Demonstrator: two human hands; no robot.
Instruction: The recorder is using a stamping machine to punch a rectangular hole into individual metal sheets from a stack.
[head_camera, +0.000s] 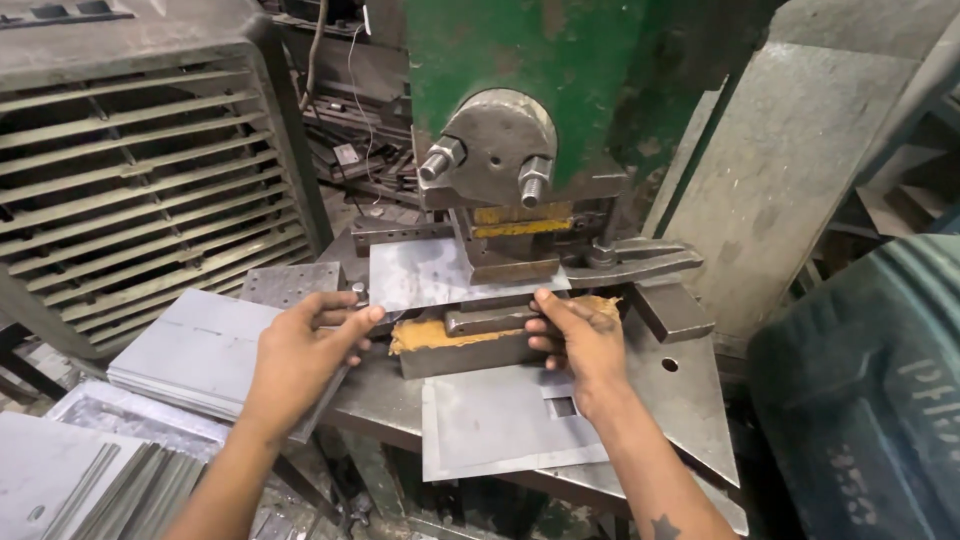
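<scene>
Both hands are on a thin grey metal sheet (425, 275) that lies flat under the head of the green press (520, 80). My left hand (305, 350) pinches the sheet's near left corner, thumb on top and fingers curled beneath it. My right hand (580, 335) is at the sheet's near right edge, fingers bent and pressing against the edge and the dark steel block (470, 350) just below it; I cannot tell whether it truly grips the sheet or only steadies it.

That sheet sits on the die, with the yellow-marked punch (510, 235) resting right above its far part. A brownish smear of grease (430, 335) coats the top of the block. On the near side of the worktop (690, 410), just below my right wrist, lies another sheet with a square hole (500, 420) cut near its far right corner. To the left, beside my left forearm, is a stack of plain sheets (195, 350), and more sheets (90, 470) lie nearer in the lower left. A slatted metal cabinet (130, 200) stands at far left. A clamp arm (630, 262) reaches in from the right of the punch.
</scene>
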